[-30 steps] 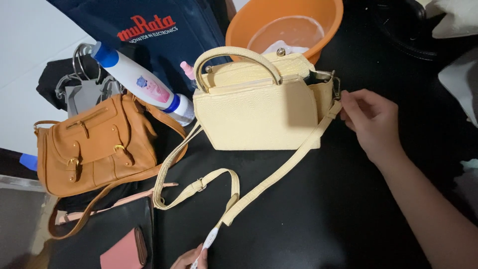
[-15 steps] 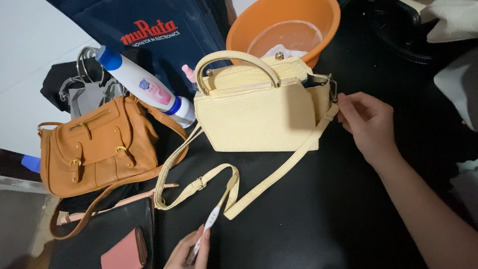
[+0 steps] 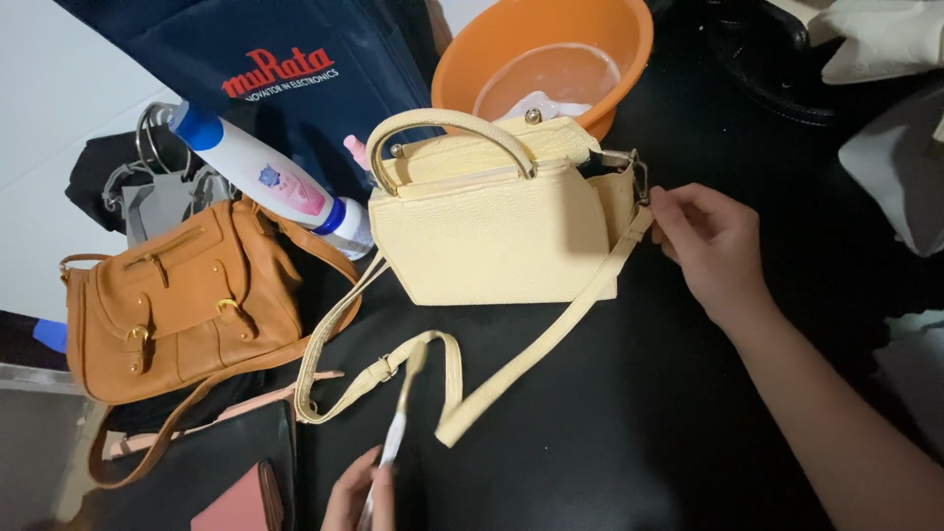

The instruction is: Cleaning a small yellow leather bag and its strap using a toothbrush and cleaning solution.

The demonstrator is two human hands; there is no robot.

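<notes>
Right hand pinches the cream handbag strap end while left hand grips what looks like a thin brush, which could snag the loose strap.

Pretty even indoor light, soft shadows, colours clear; only the thin white tool near the bottom edge smears (motion blur).

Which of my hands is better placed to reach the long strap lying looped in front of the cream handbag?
Probably the left hand. It sits just below the looped strap, though it already grips a thin white stick. The right hand is pinching the cream handbag at its side ring, farther from the loop.
</notes>
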